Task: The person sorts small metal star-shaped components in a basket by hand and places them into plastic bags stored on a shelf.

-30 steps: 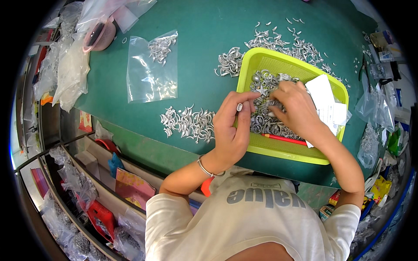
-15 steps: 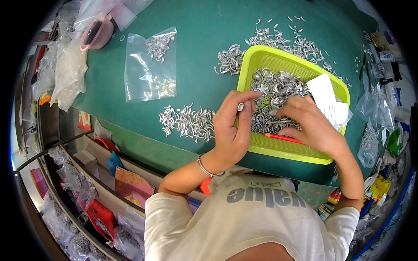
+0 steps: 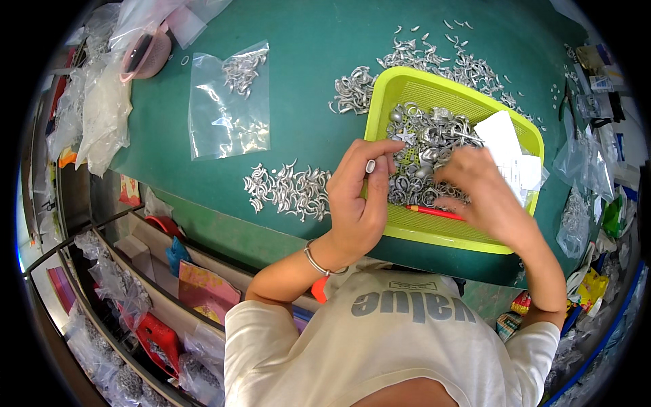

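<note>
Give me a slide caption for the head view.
Right hand over silvery parts in a lime-green basket; left hand holding one small silvery piece.

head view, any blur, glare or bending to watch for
In the head view, the right hand is motion-blurred, the left hand crisper; in the head view, white glare streaks the clear plastic bag; also in the head view, edges bow near the rim and the corners go black.

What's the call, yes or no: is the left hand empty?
No: a small silver metal piece shows between the thumb and fingers of the left hand.
</note>
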A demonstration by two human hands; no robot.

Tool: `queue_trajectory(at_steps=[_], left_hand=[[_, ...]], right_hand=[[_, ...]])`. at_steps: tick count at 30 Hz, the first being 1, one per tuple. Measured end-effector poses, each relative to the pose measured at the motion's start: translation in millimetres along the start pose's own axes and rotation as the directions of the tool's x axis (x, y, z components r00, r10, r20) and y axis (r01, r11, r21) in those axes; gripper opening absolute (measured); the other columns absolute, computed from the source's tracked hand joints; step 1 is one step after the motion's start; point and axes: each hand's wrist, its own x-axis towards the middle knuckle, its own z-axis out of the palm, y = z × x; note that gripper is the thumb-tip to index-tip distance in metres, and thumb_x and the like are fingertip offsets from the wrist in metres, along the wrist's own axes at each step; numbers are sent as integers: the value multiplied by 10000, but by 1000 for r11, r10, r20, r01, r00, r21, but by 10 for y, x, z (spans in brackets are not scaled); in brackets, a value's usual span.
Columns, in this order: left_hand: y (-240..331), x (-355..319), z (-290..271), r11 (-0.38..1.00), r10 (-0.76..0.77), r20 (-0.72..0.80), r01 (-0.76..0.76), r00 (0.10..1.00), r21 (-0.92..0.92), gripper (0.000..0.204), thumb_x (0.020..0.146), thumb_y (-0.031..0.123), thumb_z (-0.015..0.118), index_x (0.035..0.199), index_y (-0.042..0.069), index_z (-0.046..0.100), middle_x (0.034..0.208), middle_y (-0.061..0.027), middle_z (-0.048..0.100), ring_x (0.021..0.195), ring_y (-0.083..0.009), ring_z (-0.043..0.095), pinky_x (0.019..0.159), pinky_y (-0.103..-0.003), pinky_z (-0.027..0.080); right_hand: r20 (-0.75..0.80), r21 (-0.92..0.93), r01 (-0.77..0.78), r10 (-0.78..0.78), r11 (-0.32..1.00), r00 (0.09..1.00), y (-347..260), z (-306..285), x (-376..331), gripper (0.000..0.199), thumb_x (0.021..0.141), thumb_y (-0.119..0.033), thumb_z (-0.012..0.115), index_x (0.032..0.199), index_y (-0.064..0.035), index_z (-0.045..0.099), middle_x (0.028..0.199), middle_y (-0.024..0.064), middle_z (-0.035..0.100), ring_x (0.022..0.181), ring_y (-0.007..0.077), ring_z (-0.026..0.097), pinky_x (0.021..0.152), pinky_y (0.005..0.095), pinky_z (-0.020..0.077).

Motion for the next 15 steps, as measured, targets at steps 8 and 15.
queue_trajectory(at_steps=[8,15], left_hand=[[23,-9,-3,1000,-30,-1,30,1000,0,211,923,14,386,1053,-42,544,794,-42,467,631,-53,373,553,-182,309],[-3,-4,-3,1000,8,0,-8,1000,2,216,921,11,388,1060,-44,543,794,-42,466,630,-49,371,545,-180,305]], right_hand=[[-95,-142,-99,86,985,992,28,91,-56,107,665,-31,659,727,-38,571,770,94,497,783,252,474,720,351,342],[-303,-212,-216,146,953,942,105,71,-62,115,666,20,629,753,-24,567,747,98,494,742,267,479,698,362,349]])
